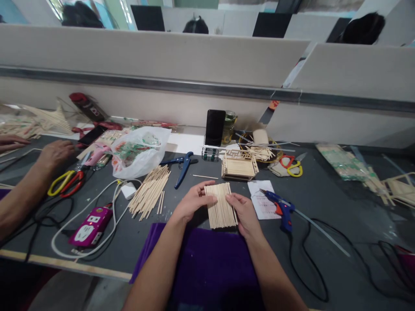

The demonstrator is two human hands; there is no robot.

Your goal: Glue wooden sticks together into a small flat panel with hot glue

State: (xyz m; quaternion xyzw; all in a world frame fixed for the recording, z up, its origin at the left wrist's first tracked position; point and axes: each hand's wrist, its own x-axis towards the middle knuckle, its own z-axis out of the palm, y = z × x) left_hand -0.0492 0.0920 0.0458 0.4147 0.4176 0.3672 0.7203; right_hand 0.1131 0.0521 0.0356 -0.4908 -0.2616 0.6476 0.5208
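Our grip — left hand [194, 201] and right hand [244, 212] pinching a flat stick panel [221, 205] by its sides, low over the counter [324, 194]. Beyond it, a stick-built box [239, 166] stands assembled; loose sticks [149, 190] remain — glue gun [281, 209] alongside.

Dark grey table [324, 194]. Purple cloth [207, 268] at its near edge, under both wrists. Loose pile of sticks [151, 190] left of the left hand [191, 201], pink power strip [92, 224] further left. Blue glue gun [280, 209] on white paper [261, 198], just right of the right hand [244, 211]. Blue pliers [183, 166] beyond the left hand.
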